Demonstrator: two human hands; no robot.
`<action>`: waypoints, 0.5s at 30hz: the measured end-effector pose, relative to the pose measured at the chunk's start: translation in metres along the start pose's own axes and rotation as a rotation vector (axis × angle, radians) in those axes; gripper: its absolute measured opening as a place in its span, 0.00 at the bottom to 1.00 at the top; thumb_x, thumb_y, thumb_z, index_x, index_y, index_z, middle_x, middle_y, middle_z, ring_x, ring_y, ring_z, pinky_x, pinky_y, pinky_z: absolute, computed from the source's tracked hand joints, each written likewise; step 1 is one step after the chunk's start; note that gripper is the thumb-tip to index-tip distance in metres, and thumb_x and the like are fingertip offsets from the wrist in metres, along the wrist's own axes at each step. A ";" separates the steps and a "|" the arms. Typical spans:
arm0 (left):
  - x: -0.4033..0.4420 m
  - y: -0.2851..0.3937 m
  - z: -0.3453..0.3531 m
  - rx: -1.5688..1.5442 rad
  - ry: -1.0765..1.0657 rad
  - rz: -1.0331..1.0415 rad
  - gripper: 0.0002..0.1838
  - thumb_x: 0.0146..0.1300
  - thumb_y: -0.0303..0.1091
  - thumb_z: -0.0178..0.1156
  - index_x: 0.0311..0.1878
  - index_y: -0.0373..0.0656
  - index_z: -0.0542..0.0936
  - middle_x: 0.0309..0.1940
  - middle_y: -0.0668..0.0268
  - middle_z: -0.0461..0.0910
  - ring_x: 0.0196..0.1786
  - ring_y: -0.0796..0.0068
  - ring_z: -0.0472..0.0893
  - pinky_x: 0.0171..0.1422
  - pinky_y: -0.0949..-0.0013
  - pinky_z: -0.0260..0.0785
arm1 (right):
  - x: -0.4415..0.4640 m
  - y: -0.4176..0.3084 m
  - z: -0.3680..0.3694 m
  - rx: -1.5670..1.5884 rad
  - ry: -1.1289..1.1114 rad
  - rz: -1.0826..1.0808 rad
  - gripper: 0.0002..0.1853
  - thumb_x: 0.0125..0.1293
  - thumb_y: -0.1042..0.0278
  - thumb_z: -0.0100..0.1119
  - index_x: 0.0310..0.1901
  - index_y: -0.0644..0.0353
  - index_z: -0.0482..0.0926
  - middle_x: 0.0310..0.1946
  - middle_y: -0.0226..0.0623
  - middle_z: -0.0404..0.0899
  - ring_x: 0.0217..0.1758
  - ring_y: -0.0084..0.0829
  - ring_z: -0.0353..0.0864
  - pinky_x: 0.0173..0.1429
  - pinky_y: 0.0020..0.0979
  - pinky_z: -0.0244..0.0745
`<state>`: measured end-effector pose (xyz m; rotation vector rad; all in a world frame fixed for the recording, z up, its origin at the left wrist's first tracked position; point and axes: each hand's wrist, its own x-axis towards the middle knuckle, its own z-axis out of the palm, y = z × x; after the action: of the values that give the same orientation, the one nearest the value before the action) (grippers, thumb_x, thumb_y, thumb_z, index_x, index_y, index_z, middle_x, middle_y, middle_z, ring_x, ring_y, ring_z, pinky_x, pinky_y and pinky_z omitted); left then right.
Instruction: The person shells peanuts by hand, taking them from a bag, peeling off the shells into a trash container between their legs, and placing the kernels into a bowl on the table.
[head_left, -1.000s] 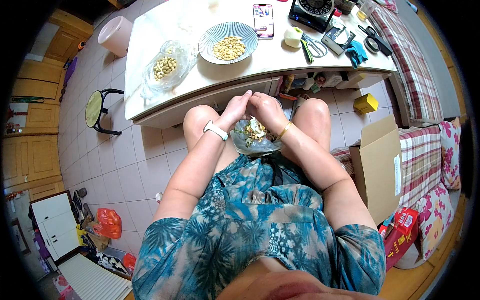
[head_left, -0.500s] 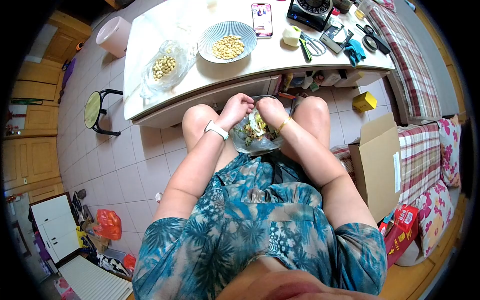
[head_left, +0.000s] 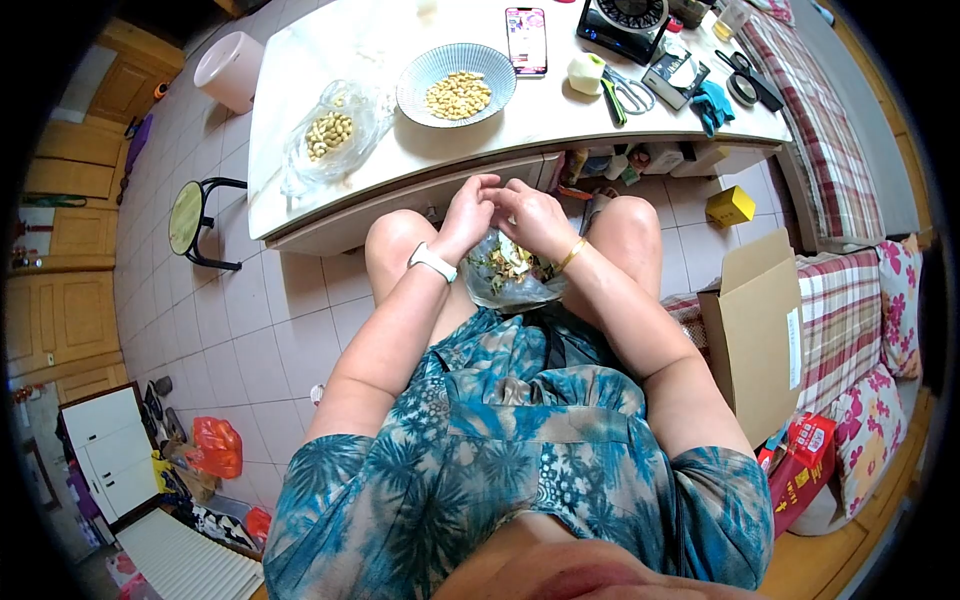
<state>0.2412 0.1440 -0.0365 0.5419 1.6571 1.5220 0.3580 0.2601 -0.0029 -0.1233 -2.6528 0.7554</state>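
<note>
My left hand point(head_left: 468, 217), with a white band on its wrist, is held between my knees with its fingers bent. My right hand point(head_left: 533, 219), with a gold bracelet, meets it at the fingertips. Anything pinched between them is too small to make out. Just below my hands, a clear plastic bag point(head_left: 505, 297) holds green and pale scraps point(head_left: 512, 262). On the table ahead, a ribbed bowl point(head_left: 410, 92) contains shelled pale-yellow kernels point(head_left: 458, 96). To its left, unshelled-looking nuts point(head_left: 328, 134) lie in another clear plastic bag point(head_left: 366, 128).
The white table point(head_left: 560, 115) also bears a phone point(head_left: 526, 42), a pale round fruit point(head_left: 585, 73), scissors point(head_left: 632, 96), a blue cloth point(head_left: 712, 104) and a black fan point(head_left: 622, 28). An open cardboard box point(head_left: 752, 340) stands at my right, a stool point(head_left: 190, 219) at the left.
My hands have come together at the fingertips. The right hand's fingers now reach left toward the left hand, covering less of the scraps. The phone screen shows a different picture.
</note>
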 end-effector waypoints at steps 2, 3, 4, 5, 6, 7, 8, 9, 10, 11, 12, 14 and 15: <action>0.003 -0.005 0.000 -0.033 0.002 0.058 0.28 0.65 0.11 0.43 0.69 0.35 0.67 0.52 0.55 0.82 0.49 0.72 0.84 0.49 0.73 0.77 | 0.000 -0.002 0.000 0.061 0.021 0.002 0.10 0.59 0.65 0.69 0.43 0.53 0.84 0.37 0.39 0.79 0.39 0.47 0.84 0.42 0.45 0.82; 0.000 -0.001 0.002 -0.086 -0.016 0.060 0.31 0.64 0.11 0.43 0.72 0.36 0.64 0.54 0.57 0.82 0.50 0.72 0.83 0.52 0.74 0.76 | 0.001 -0.005 -0.004 0.109 0.031 0.029 0.11 0.59 0.65 0.69 0.44 0.53 0.84 0.36 0.39 0.80 0.39 0.47 0.84 0.43 0.45 0.81; -0.002 0.002 0.003 -0.139 -0.033 0.061 0.34 0.64 0.11 0.44 0.75 0.38 0.62 0.55 0.58 0.81 0.52 0.72 0.82 0.54 0.74 0.76 | 0.002 -0.005 -0.004 0.109 0.031 0.029 0.11 0.59 0.65 0.69 0.44 0.53 0.84 0.36 0.39 0.80 0.39 0.47 0.84 0.43 0.45 0.81; -0.003 0.004 0.003 -0.138 -0.033 0.061 0.34 0.64 0.11 0.44 0.75 0.38 0.62 0.55 0.58 0.81 0.52 0.72 0.82 0.54 0.74 0.76 | 0.002 -0.004 -0.005 0.118 0.031 0.038 0.10 0.59 0.65 0.69 0.43 0.53 0.84 0.36 0.39 0.80 0.39 0.47 0.85 0.43 0.45 0.81; -0.004 0.005 0.001 -0.116 -0.097 0.046 0.34 0.65 0.12 0.44 0.76 0.39 0.61 0.56 0.60 0.81 0.53 0.73 0.81 0.55 0.74 0.75 | 0.002 -0.004 -0.004 0.127 0.030 0.047 0.10 0.60 0.66 0.68 0.43 0.53 0.84 0.36 0.39 0.80 0.39 0.47 0.85 0.43 0.46 0.81; -0.005 0.006 0.001 -0.092 -0.161 0.032 0.35 0.65 0.13 0.44 0.77 0.40 0.60 0.57 0.62 0.80 0.53 0.74 0.81 0.55 0.74 0.75 | 0.002 -0.004 -0.004 0.127 0.030 0.047 0.10 0.60 0.66 0.68 0.43 0.53 0.84 0.36 0.39 0.80 0.39 0.47 0.85 0.43 0.46 0.81; -0.006 0.006 0.001 -0.092 -0.162 0.032 0.35 0.65 0.13 0.44 0.77 0.40 0.60 0.57 0.62 0.80 0.53 0.74 0.81 0.55 0.74 0.75 | 0.001 -0.004 -0.003 0.124 0.029 0.043 0.09 0.60 0.66 0.67 0.42 0.54 0.83 0.36 0.39 0.81 0.39 0.47 0.85 0.43 0.46 0.81; -0.008 0.009 0.003 -0.132 -0.173 0.028 0.34 0.67 0.15 0.45 0.77 0.40 0.60 0.57 0.63 0.80 0.53 0.76 0.80 0.55 0.73 0.75 | 0.000 -0.004 -0.002 0.120 0.028 0.037 0.08 0.60 0.67 0.67 0.41 0.54 0.83 0.37 0.40 0.81 0.40 0.48 0.85 0.43 0.46 0.81; -0.010 0.011 0.004 -0.173 -0.184 0.024 0.32 0.68 0.17 0.46 0.77 0.41 0.61 0.56 0.65 0.80 0.52 0.77 0.80 0.55 0.73 0.75 | 0.000 -0.004 -0.001 0.120 0.028 0.037 0.08 0.60 0.67 0.67 0.41 0.54 0.83 0.37 0.40 0.81 0.40 0.48 0.85 0.43 0.46 0.81; -0.011 0.015 0.004 -0.173 -0.184 0.025 0.32 0.68 0.17 0.46 0.77 0.41 0.61 0.56 0.65 0.80 0.52 0.77 0.80 0.55 0.73 0.75 | 0.000 -0.003 0.000 0.142 0.055 0.034 0.06 0.60 0.68 0.66 0.40 0.55 0.83 0.38 0.41 0.81 0.40 0.49 0.85 0.43 0.46 0.80; -0.013 0.019 0.004 -0.153 -0.169 0.002 0.31 0.70 0.20 0.46 0.77 0.41 0.62 0.56 0.65 0.80 0.52 0.78 0.80 0.55 0.73 0.75 | -0.001 -0.002 0.002 0.164 0.082 0.031 0.05 0.60 0.69 0.65 0.38 0.56 0.82 0.38 0.42 0.82 0.40 0.49 0.84 0.42 0.46 0.80; -0.015 0.024 0.004 -0.133 -0.154 -0.020 0.29 0.72 0.23 0.47 0.76 0.42 0.64 0.56 0.65 0.80 0.52 0.79 0.80 0.56 0.73 0.75 | 0.000 0.004 0.005 0.182 0.096 0.039 0.04 0.61 0.70 0.64 0.38 0.58 0.82 0.37 0.44 0.82 0.40 0.50 0.84 0.42 0.46 0.80; -0.016 0.025 0.004 -0.198 -0.151 -0.023 0.27 0.73 0.25 0.47 0.75 0.41 0.65 0.56 0.65 0.80 0.53 0.79 0.80 0.57 0.72 0.75 | 0.002 0.005 0.005 0.200 0.111 0.049 0.04 0.62 0.71 0.64 0.37 0.59 0.82 0.36 0.46 0.83 0.40 0.51 0.84 0.42 0.46 0.79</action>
<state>0.2488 0.1391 -0.0084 0.5159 1.3759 1.5677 0.3541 0.2620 -0.0084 -0.1715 -2.4625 0.9948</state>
